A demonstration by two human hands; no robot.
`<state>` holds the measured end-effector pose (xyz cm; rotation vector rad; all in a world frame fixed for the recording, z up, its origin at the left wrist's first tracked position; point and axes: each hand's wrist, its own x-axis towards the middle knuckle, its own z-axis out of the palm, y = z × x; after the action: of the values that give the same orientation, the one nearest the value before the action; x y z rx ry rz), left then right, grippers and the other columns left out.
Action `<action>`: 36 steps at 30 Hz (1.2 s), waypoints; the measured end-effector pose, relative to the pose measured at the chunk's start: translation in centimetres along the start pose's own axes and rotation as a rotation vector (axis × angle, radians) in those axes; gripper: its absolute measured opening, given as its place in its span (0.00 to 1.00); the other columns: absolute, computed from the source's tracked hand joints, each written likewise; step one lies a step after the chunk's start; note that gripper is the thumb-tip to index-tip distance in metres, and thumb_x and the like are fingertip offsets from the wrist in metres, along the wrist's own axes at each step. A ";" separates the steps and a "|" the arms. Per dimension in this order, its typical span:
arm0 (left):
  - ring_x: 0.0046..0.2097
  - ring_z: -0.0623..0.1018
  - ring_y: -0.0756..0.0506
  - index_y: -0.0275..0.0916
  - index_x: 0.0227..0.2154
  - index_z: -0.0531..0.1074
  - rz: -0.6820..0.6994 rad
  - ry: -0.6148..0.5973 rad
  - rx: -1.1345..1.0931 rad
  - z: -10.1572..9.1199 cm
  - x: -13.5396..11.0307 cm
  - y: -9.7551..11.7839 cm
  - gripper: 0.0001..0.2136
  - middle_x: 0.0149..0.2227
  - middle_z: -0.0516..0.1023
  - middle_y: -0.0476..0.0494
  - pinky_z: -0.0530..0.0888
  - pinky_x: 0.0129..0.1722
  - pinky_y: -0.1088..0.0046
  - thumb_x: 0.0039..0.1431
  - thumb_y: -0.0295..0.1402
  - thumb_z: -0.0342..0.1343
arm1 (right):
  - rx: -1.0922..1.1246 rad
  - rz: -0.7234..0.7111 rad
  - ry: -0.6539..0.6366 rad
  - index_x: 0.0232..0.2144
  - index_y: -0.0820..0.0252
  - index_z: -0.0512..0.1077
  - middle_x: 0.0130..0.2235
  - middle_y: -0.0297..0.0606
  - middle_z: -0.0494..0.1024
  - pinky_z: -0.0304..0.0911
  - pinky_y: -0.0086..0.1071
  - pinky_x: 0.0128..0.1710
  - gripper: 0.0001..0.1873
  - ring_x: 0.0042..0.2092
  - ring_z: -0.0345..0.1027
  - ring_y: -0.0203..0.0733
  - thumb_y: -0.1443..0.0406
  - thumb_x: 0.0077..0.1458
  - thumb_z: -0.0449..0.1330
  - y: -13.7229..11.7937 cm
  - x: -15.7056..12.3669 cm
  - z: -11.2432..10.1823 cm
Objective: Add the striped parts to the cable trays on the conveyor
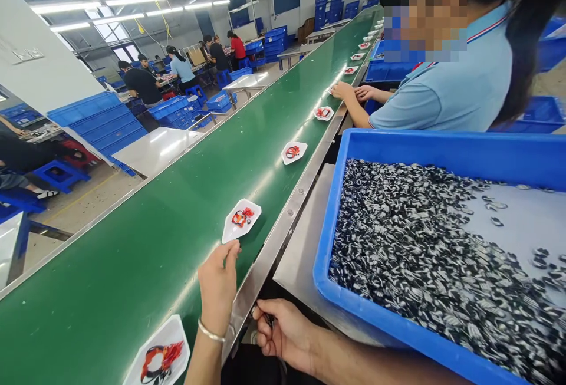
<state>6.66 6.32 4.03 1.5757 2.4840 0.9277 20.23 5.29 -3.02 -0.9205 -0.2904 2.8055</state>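
My left hand [219, 276] is over the green conveyor belt [154, 237], thumb and fingertips pinched together at the near edge of a white dish [229, 230]. Whatever lies between those fingertips is hidden. That dish holds a bundle of red, orange and black small parts [242, 217]. Lower down, beside the belt's metal rail [283, 220], my right hand [285, 332] is closed with curled fingers; something small and dark shows at them, too little to name. Closer to me, another white dish [177, 329] carries similar red and black parts [161, 361].
A blue bin [329, 243] full of small black-and-white striped pieces [398, 232] stands on a metal table [305, 226] at right. Beyond it, a co-worker in a light blue shirt [451, 90] reaches to the belt. More white dishes [294, 160] line the belt's right side.
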 end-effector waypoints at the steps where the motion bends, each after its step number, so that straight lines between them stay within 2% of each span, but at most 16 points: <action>1: 0.34 0.76 0.50 0.42 0.36 0.73 -0.003 -0.040 0.089 0.0 1.0 -0.3 0.12 0.32 0.78 0.51 0.69 0.36 0.76 0.60 0.37 0.45 | -0.005 -0.003 -0.002 0.26 0.65 0.66 0.16 0.28 0.60 0.54 0.23 0.22 0.13 0.19 0.61 0.30 0.62 0.56 0.48 0.0 0.0 0.0; 4: 0.35 0.74 0.47 0.43 0.35 0.74 0.006 -0.082 0.323 -0.2 3.2 -0.9 0.12 0.33 0.77 0.49 0.66 0.34 0.72 0.60 0.37 0.45 | -0.010 -0.010 -0.002 0.27 0.65 0.66 0.17 0.28 0.61 0.55 0.24 0.22 0.14 0.19 0.62 0.30 0.62 0.57 0.47 0.0 -0.1 0.0; 6: 0.38 0.71 0.43 0.43 0.33 0.75 0.026 -0.075 0.396 -0.2 3.9 -1.0 0.11 0.34 0.76 0.47 0.63 0.34 0.69 0.58 0.38 0.48 | -0.016 -0.012 -0.004 0.27 0.65 0.66 0.17 0.28 0.61 0.55 0.24 0.22 0.14 0.19 0.62 0.30 0.62 0.57 0.46 -0.1 -0.1 0.0; 12: 0.37 0.66 0.42 0.43 0.29 0.76 0.064 -0.133 0.540 0.4 4.3 -1.0 0.13 0.33 0.73 0.43 0.56 0.30 0.69 0.58 0.36 0.46 | -0.019 -0.029 0.006 0.26 0.65 0.65 0.17 0.28 0.61 0.54 0.24 0.21 0.13 0.19 0.61 0.30 0.62 0.57 0.47 -0.1 -0.2 0.3; 15: 0.37 0.66 0.42 0.42 0.30 0.76 0.071 -0.149 0.576 0.0 3.9 -1.2 0.14 0.33 0.72 0.42 0.54 0.29 0.70 0.60 0.36 0.44 | -0.012 -0.031 0.015 0.27 0.65 0.65 0.17 0.29 0.61 0.55 0.24 0.21 0.14 0.19 0.61 0.30 0.62 0.57 0.46 0.0 -0.2 0.1; 18: 0.37 0.65 0.42 0.42 0.31 0.75 0.082 -0.076 0.597 -1.1 2.0 -1.2 0.14 0.33 0.72 0.43 0.54 0.29 0.69 0.60 0.36 0.44 | 0.022 -0.045 0.041 0.27 0.66 0.66 0.18 0.29 0.62 0.53 0.23 0.21 0.13 0.19 0.61 0.30 0.62 0.57 0.48 0.1 0.1 -0.1; 21: 0.34 0.65 0.45 0.43 0.30 0.74 0.250 0.005 0.490 -1.3 -2.2 -0.8 0.12 0.30 0.71 0.45 0.56 0.30 0.68 0.60 0.36 0.45 | 0.093 -0.063 0.072 0.28 0.66 0.66 0.20 0.30 0.64 0.53 0.22 0.20 0.11 0.19 0.61 0.28 0.63 0.55 0.51 0.1 0.3 -0.2; 23: 0.33 0.65 0.46 0.44 0.29 0.73 0.416 -0.005 0.347 -0.4 -5.7 -0.4 0.12 0.30 0.71 0.47 0.58 0.31 0.67 0.61 0.36 0.44 | 0.156 -0.091 0.070 0.29 0.67 0.67 0.21 0.32 0.67 0.55 0.23 0.22 0.10 0.20 0.61 0.29 0.63 0.54 0.52 0.1 0.3 -0.1; 24: 0.34 0.66 0.45 0.43 0.28 0.73 0.455 0.024 0.295 0.3 -7.3 -0.2 0.14 0.30 0.72 0.47 0.59 0.33 0.65 0.61 0.35 0.43 | 0.189 -0.102 0.063 0.29 0.67 0.67 0.22 0.33 0.68 0.57 0.24 0.23 0.10 0.21 0.62 0.29 0.63 0.54 0.53 0.1 0.2 0.1; 27: 0.44 0.67 0.41 0.41 0.34 0.73 0.480 0.066 0.289 2.5 -10.9 -0.1 0.13 0.39 0.74 0.45 0.59 0.47 0.56 0.61 0.31 0.42 | 0.272 -0.108 0.048 0.32 0.68 0.69 0.25 0.37 0.71 0.60 0.23 0.26 0.11 0.26 0.65 0.31 0.63 0.54 0.54 0.2 -0.2 0.4; 30: 0.46 0.67 0.41 0.40 0.34 0.72 0.460 0.079 0.287 3.6 -12.0 -0.3 0.12 0.39 0.74 0.45 0.56 0.53 0.53 0.60 0.28 0.42 | 0.276 -0.088 0.060 0.32 0.69 0.69 0.27 0.38 0.73 0.60 0.22 0.27 0.11 0.29 0.67 0.32 0.62 0.54 0.55 0.4 -0.3 0.4; 36: 0.45 0.68 0.43 0.39 0.32 0.73 0.431 0.166 0.192 3.9 -11.8 0.2 0.15 0.33 0.73 0.44 0.55 0.54 0.53 0.61 0.27 0.39 | 0.291 -0.034 0.025 0.28 0.69 0.68 0.29 0.38 0.73 0.61 0.22 0.29 0.09 0.28 0.66 0.31 0.65 0.54 0.55 0.4 -0.3 0.1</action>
<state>13.81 -1.77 -2.17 2.2458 2.4465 0.9150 20.38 4.87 -2.87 -0.8714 0.1037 2.7053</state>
